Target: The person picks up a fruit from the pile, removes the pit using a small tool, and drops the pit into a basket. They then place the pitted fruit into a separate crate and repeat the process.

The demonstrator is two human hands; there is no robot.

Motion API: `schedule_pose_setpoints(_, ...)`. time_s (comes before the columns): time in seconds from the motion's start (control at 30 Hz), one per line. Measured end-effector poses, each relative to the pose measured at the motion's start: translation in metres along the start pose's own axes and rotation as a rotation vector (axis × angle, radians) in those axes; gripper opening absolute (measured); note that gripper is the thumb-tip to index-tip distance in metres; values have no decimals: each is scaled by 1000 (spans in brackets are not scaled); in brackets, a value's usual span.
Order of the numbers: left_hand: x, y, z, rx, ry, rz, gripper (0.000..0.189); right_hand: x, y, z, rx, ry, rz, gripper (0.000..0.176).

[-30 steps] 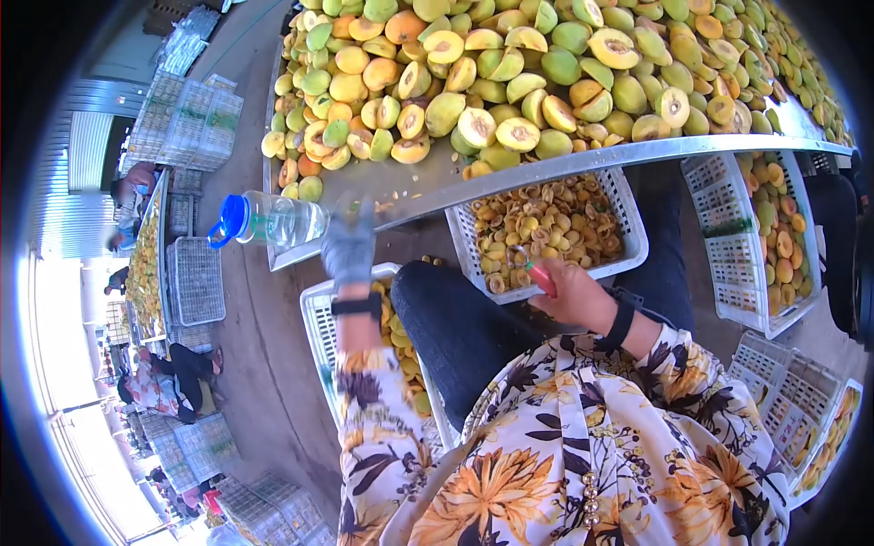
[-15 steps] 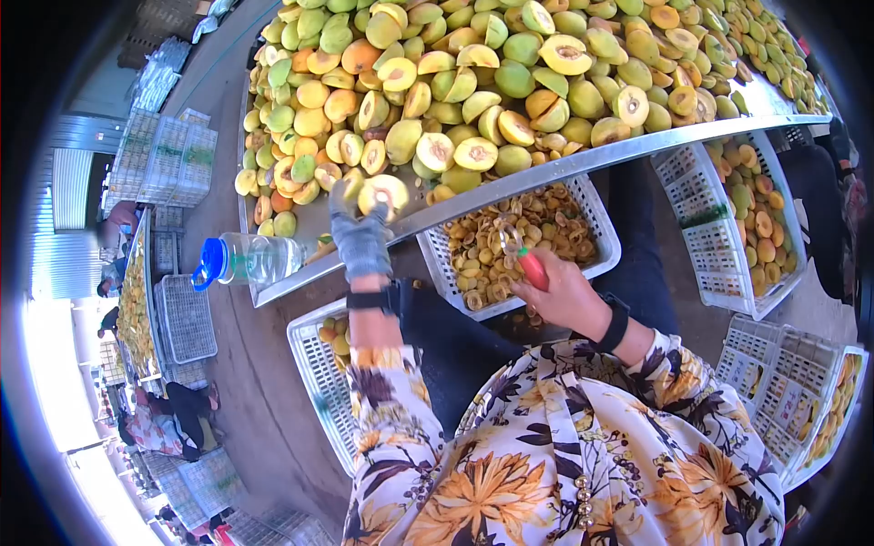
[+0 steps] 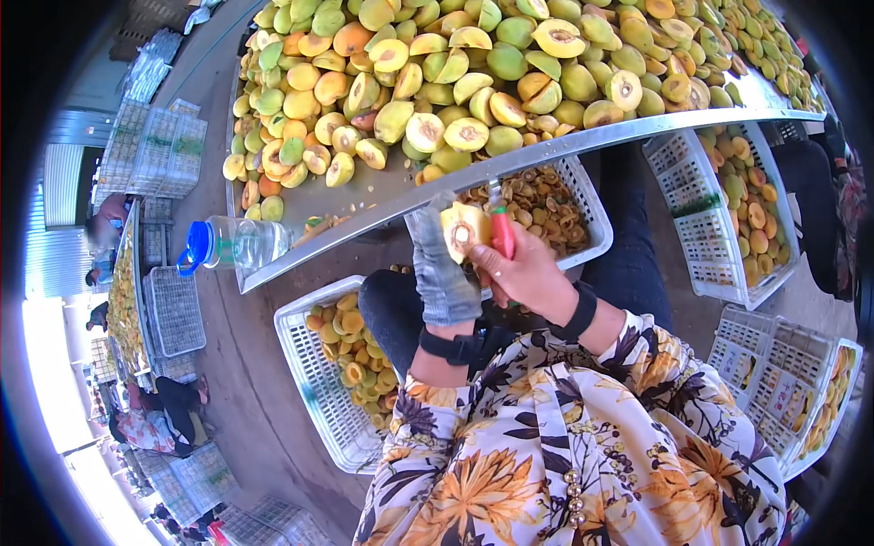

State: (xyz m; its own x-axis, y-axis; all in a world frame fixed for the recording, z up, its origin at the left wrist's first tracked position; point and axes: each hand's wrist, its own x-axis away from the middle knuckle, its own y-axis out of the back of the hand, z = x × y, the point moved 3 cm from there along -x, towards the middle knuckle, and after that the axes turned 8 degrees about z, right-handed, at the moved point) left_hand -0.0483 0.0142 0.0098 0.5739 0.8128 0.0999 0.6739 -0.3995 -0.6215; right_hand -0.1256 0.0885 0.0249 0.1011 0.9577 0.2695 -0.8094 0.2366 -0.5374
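Note:
My left hand (image 3: 441, 268), in a grey glove, holds a halved yellow fruit (image 3: 462, 229) with its cut face and pit side showing. My right hand (image 3: 528, 275) is closed round the red handle of a tool (image 3: 503, 234), whose metal end points up past the fruit. The right thumb touches the fruit's lower edge. Both hands are close together, in front of the metal table's edge (image 3: 546, 150). Under that edge, behind the hands, a white crate (image 3: 596, 214) holds fruit pieces.
Many whole and halved fruits (image 3: 410, 82) are piled on the table. A blue-capped bottle (image 3: 238, 243) lies at its left corner. Fruit-filled crates stand below left (image 3: 319, 409) and at right (image 3: 701, 232). People (image 3: 168, 414) are in the left background.
My left hand has moved from the table's edge down and right with the fruit. The right hand has risen slightly left, bringing the tool beside it. The lower left crate shows more.

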Motion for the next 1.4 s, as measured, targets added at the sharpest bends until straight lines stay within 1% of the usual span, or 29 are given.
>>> schedule_pose_setpoints(0.07,-6,4,2,78,19,-236,49,4,-2,5,956,384,-200,34)
schedule_pose_setpoints(0.1,-6,4,-5,-93,-32,-224,47,10,-1,3,942,376,-233,44)
schedule_pose_setpoints(0.13,-6,8,-5,-90,-33,-223,47,12,1,2,945,376,-233,44)
schedule_pose_setpoints(0.2,-3,16,-4,-168,-95,-177,45,16,3,-4,1006,312,-183,31)
schedule_pose_setpoints(0.27,1,8,-2,-173,-48,-196,45,18,2,-3,987,270,-170,31)
schedule_pose_setpoints(0.33,1,3,1,-323,-215,-104,46,20,3,-3,1005,211,-127,31)
schedule_pose_setpoints(0.4,3,3,6,-322,-215,-72,48,21,7,-7,970,197,-142,32)
schedule_pose_setpoints(0.47,3,-3,6,-345,-273,17,47,22,9,-8,938,185,-157,32)
schedule_pose_setpoints(0.53,7,-7,7,-346,-273,31,47,25,8,-8,931,129,-169,26)
schedule_pose_setpoints(0.57,8,-7,8,-387,-249,6,49,28,8,-8,931,126,-171,26)
schedule_pose_setpoints(0.6,9,-7,9,-430,-225,-20,50,30,6,-9,917,96,-129,24)
schedule_pose_setpoints(0.63,7,-8,5,-326,-141,-68,47,31,5,-11,902,69,-85,21)
schedule_pose_setpoints(0.67,4,-4,0,-325,-140,-70,47,31,7,-13,902,67,-84,21)
schedule_pose_setpoints(0.73,-2,4,-1,-204,210,46,40,29,9,-20,975,68,21,20)
schedule_pose_setpoints(0.77,-3,2,-4,-133,271,64,33,30,9,-22,973,63,29,20)
schedule_pose_setpoints(0.83,-7,10,2,-72,279,49,33,27,9,-22,1020,37,78,23)
schedule_pose_setpoints(0.93,-2,16,11,21,320,-7,31,24,14,-21,983,-5,124,24)
schedule_pose_setpoints(1.0,-2,16,9,-143,16,-6,29,25,14,-16,962,-30,116,23)
schedule_pose_setpoints(1.07,1,15,4,-186,26,-36,28,27,8,-10,943,-66,152,25)
schedule_pose_setpoints(1.1,1,15,4,-103,105,30,27,28,9,-10,943,-67,153,25)
schedule_pose_setpoints(1.13,0,16,4,-20,183,97,26,28,9,-10,1027,-68,162,26)
schedule_pose_setpoints(1.17,-2,20,0,-21,183,94,26,29,9,-11,1111,-71,172,28)
schedule_pose_setpoints(1.2,-3,23,1,66,349,152,26,31,10,-16,1107,-75,177,28)
schedule_pose_setpoints(1.23,-3,22,2,151,511,216,26,31,7,-16,1108,-4,169,26)
schedule_pose_setpoints(1.27,-3,20,3,150,510,217,26,31,5,-14,1107,68,160,24)
schedule_pose_setpoints(1.3,-1,20,2,60,390,162,26,32,6,-11,1106,69,162,24)
schedule_pose_setpoints(1.33,1,19,0,-30,270,107,26,33,1,0,812,-199,255,19)
schedule_pose_setpoints(1.37,4,10,-6,-202,168,61,23,36,-3,2,505,-455,339,14)
schedule_pose_setpoints(1.4,5,10,-5,-203,171,61,23,36,-3,1,501,-456,339,14)
